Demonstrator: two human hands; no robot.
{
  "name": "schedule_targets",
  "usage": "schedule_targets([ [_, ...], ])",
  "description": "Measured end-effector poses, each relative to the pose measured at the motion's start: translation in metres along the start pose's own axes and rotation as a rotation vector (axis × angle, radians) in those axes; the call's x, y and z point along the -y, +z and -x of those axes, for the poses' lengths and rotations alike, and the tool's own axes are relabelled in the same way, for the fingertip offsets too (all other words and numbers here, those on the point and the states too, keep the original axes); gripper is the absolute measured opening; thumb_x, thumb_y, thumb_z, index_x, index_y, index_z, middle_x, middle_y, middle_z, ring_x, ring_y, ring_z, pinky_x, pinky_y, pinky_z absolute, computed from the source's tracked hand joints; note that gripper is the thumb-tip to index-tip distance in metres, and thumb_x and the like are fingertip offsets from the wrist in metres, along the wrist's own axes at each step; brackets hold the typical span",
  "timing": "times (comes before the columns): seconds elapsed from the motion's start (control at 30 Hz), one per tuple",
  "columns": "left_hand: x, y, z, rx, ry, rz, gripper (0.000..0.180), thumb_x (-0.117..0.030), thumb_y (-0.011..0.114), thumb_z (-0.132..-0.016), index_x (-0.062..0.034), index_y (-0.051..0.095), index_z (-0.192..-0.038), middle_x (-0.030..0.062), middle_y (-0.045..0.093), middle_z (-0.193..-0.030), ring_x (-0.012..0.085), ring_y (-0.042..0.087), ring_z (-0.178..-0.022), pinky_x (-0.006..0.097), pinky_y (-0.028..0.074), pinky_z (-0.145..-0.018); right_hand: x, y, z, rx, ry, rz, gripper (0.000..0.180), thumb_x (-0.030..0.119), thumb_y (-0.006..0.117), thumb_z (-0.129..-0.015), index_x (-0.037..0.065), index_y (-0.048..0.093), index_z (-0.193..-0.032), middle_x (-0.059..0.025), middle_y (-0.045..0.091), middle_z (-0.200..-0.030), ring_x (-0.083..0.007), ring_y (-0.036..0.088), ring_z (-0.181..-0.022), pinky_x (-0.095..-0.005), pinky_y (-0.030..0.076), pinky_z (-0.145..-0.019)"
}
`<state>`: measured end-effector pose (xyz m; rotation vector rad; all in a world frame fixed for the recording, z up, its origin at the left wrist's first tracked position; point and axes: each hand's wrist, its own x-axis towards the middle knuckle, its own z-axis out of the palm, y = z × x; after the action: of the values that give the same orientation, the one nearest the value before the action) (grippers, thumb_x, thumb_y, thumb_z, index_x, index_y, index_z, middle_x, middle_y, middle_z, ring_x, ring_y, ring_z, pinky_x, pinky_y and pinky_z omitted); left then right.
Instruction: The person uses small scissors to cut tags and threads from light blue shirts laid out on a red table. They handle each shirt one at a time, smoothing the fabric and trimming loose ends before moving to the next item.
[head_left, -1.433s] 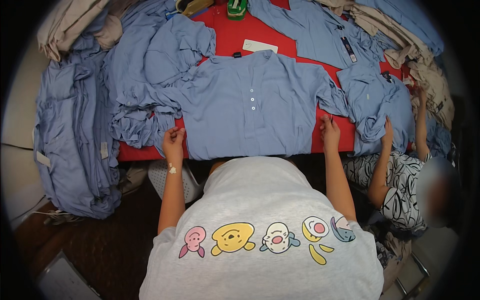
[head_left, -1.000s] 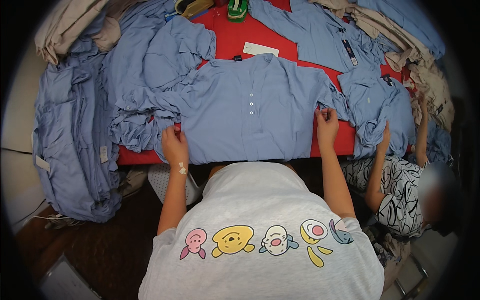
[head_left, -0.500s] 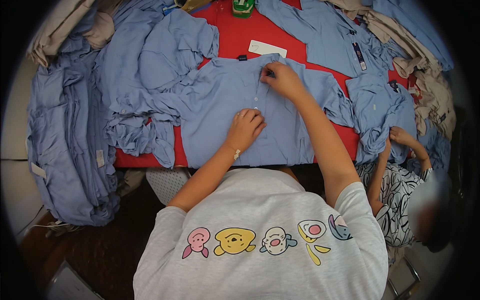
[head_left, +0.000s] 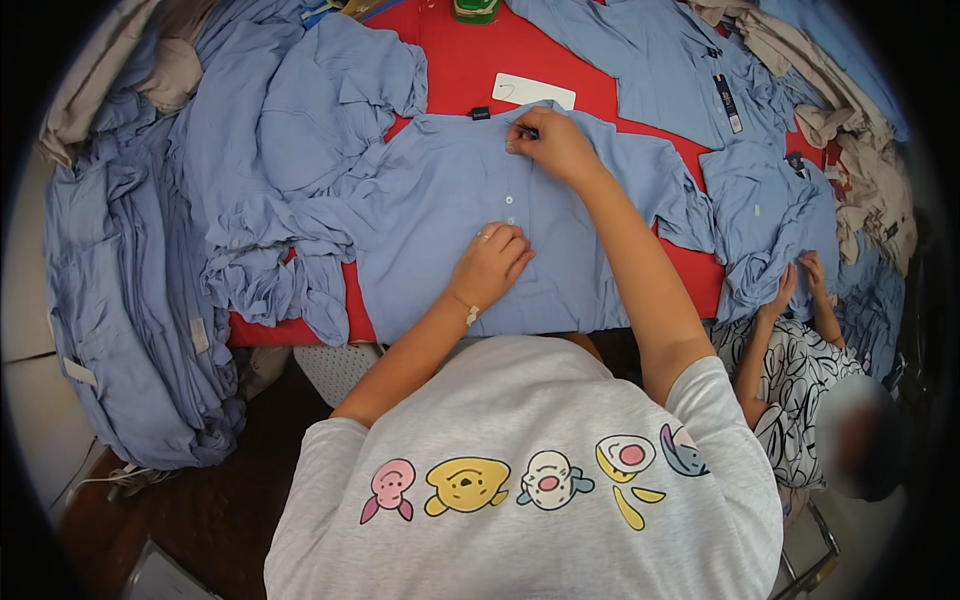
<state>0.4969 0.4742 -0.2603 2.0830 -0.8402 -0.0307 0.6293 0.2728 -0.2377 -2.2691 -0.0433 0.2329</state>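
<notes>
The blue polo shirt (head_left: 560, 215) lies flat, front up, on the red bench (head_left: 455, 70), collar toward the far edge and hem at the near edge. Its button placket runs down the centre, with pale buttons visible.

The right hand (head_left: 550, 145) is at the top of the placket just below the collar, fingers pinched together on the fabric there. The left hand (head_left: 492, 262) rests lower, just beside the placket, fingers curled and pressing the cloth flat; it grips nothing.

Judged step: closing or aligning the placket at the collar before folding. The next move would call for holding the placket straight while both hands shift outward to the shoulders or sleeves.

A white card tag (head_left: 533, 91) lies on the bench just beyond the collar. Heaps of matching blue garments (head_left: 130, 290) hang off the left edge. At right, another person's hands (head_left: 800, 280) touch a separate blue shirt (head_left: 765, 215).
</notes>
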Motion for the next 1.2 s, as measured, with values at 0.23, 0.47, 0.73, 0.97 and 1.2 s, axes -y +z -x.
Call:
schedule_targets([
  [0.23,0.005,-0.041,-0.033,-0.103,-0.109,0.054,0.013,-0.008,0.075,-0.089,-0.0038,0.069,-0.1,0.0085,0.066,-0.109,0.0291,0.063,-0.099,0.039,0.05,-0.088,-0.002,-0.018,0.009,-0.331,0.019,-0.308,0.019,0.007,0.077,-0.085,0.005,0.078,-0.104,-0.0062,0.07,-0.097,-0.0196,0.068,-0.092,-0.0325,0.054,-0.082],
  [0.47,0.061,-0.054,-0.081,-0.177,-0.102,-0.175,0.025,-0.017,0.077,-0.089,-0.0089,0.073,-0.112,0.0054,0.064,-0.119,0.0281,0.061,-0.105,0.041,0.048,-0.092,0.015,0.009,0.043,-0.271,-0.04,-0.035,0.021,0.007,0.079,-0.086,0.002,0.075,-0.106,-0.0047,0.064,-0.095,-0.019,0.067,-0.086,-0.0298,0.054,-0.078],
  [0.73,0.074,-0.064,-0.076,-0.095,-0.244,-0.274,0.049,-0.034,0.086,-0.082,-0.0147,0.073,-0.125,0.0025,0.059,-0.129,0.0264,0.053,-0.116,0.04,0.044,-0.098,0.018,0.013,0.031,-0.251,-0.025,0.076,0.022,0.011,0.08,-0.086,0.001,0.071,-0.103,-0.006,0.065,-0.103,-0.0245,0.07,-0.089,-0.0347,0.056,-0.076],
  [0.97,0.071,-0.065,-0.088,-0.109,-0.228,-0.256,0.038,-0.028,0.086,-0.082,-0.0159,0.076,-0.117,0.0033,0.059,-0.127,0.0276,0.053,-0.115,0.041,0.043,-0.099,0.009,0.021,0.026,-0.383,0.039,-0.061,0.031,0.01,0.08,-0.083,0.005,0.069,-0.112,-0.0094,0.065,-0.106,-0.0279,0.068,-0.091,-0.0349,0.055,-0.078],
  [1.2,0.073,-0.06,-0.102,-0.092,-0.178,-0.261,0.025,-0.02,0.085,-0.08,-0.0109,0.072,-0.098,0.0029,0.061,-0.118,0.0273,0.055,-0.116,0.045,0.039,-0.102,-0.002,-0.009,0.061,-0.414,0.243,-0.409,0.04,0.0,0.08,-0.083,0.001,0.07,-0.121,-0.0066,0.064,-0.111,-0.0167,0.064,-0.095,-0.0293,0.052,-0.082],
])
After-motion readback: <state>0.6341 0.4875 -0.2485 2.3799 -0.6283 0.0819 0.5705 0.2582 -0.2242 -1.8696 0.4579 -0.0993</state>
